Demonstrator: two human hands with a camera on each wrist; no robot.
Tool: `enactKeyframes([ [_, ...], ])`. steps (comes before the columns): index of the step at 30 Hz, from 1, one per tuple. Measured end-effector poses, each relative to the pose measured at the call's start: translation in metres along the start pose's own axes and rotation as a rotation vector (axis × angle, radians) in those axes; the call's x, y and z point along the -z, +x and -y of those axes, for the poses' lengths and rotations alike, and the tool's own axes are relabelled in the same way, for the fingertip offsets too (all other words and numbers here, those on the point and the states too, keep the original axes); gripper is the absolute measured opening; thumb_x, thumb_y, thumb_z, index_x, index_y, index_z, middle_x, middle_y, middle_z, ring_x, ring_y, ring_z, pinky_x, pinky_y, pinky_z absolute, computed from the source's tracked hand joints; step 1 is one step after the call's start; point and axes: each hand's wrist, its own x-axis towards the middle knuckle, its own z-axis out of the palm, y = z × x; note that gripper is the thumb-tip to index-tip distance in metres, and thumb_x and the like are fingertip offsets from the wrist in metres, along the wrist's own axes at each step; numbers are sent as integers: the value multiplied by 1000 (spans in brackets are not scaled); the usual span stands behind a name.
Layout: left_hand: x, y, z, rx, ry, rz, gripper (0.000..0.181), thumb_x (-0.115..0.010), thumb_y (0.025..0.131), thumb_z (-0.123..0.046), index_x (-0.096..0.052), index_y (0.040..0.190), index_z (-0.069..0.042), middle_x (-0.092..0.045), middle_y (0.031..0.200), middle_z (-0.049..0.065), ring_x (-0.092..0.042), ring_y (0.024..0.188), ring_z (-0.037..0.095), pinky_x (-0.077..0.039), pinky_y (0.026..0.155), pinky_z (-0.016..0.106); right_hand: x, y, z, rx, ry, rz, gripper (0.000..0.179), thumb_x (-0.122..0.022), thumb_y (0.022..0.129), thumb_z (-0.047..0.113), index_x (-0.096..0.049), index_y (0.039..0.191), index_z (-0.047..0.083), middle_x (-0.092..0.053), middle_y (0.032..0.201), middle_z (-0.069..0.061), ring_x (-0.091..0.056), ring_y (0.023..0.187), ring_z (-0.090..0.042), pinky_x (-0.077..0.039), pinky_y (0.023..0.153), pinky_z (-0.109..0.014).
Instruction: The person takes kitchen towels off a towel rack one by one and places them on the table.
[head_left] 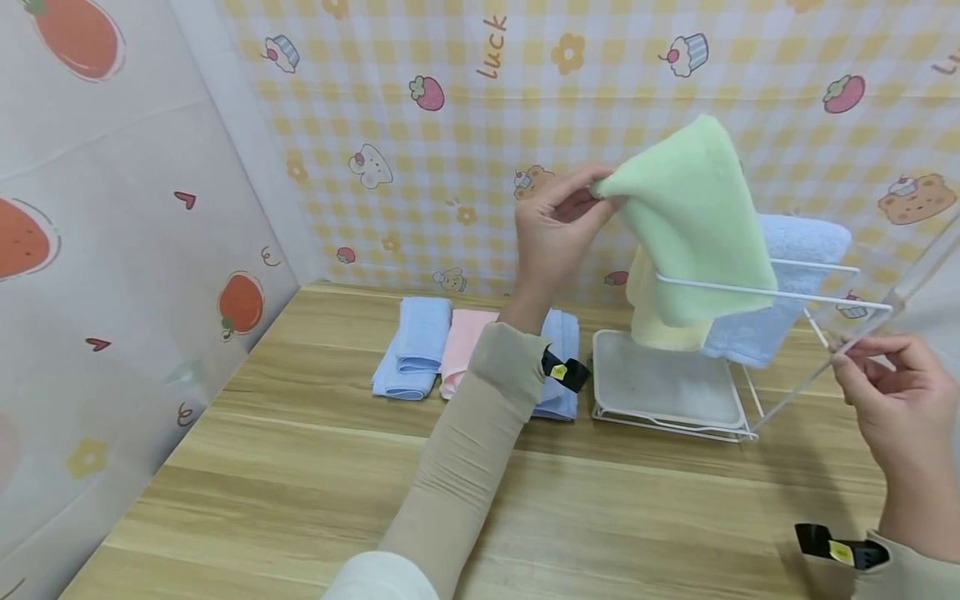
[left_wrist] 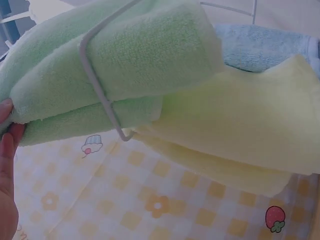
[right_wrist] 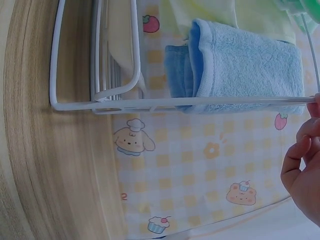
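My left hand (head_left: 558, 225) pinches one edge of a light green towel (head_left: 697, 217). This towel hangs over a rail of the white wire rack (head_left: 832, 301), its upper part raised above the rail. In the left wrist view, the rail's bent end crosses the green towel (left_wrist: 165, 55). My right hand (head_left: 900, 400) grips the rack's slanting side wire with thumb and fingers. Behind the green towel, a pale yellow towel (head_left: 667, 335) and a light blue towel (head_left: 810, 242) hang on the rack. The right wrist view shows the blue towel (right_wrist: 250, 70) folded over, near the side wire.
A grey-white tray (head_left: 660, 385) sits in the rack's base. To its left on the wooden table (head_left: 300, 467) lie a folded blue towel (head_left: 423, 333), a pink towel (head_left: 465, 329) and another blue one (head_left: 564, 333), partly behind my left forearm. A patterned cloth (head_left: 465, 150) stands behind.
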Motion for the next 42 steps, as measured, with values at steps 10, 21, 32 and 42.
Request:
enactKeyframes([
  [10, 17, 1, -6, -22, -32, -98, 27, -74, 81, 11, -68, 106, 17, -66, 109, 32, -71, 84, 14, -61, 85, 40, 0, 0, -1, 1, 61, -4, 35, -48, 85, -26, -65, 96, 2, -68, 91, -2, -58, 64, -4, -35, 47, -13],
  [21, 37, -8, -6, -9, -56, -176, 26, -73, 82, 11, -66, 107, 18, -66, 112, 32, -72, 80, 13, -61, 79, 33, -3, -1, -1, -11, 24, -28, 35, -49, 85, -25, -65, 94, 5, -68, 90, -1, -59, 63, -3, -35, 47, -12],
  [32, 57, -21, -9, -25, -63, -223, 29, -75, 78, 14, -66, 105, 19, -74, 104, 8, -71, 74, 10, -60, 75, 27, -5, 2, -2, 13, 156, -3, 34, -47, 84, -28, -65, 96, -1, -68, 91, -4, -59, 64, -6, -37, 48, -12],
  [42, 71, -29, -14, -2, -35, -237, 27, -76, 78, 12, -68, 104, 16, -73, 98, -7, -71, 74, 9, -59, 74, 24, -3, -1, -1, 2, 176, -8, 36, -46, 83, -29, -65, 97, -2, -67, 91, -5, -61, 66, -6, -37, 48, -12],
])
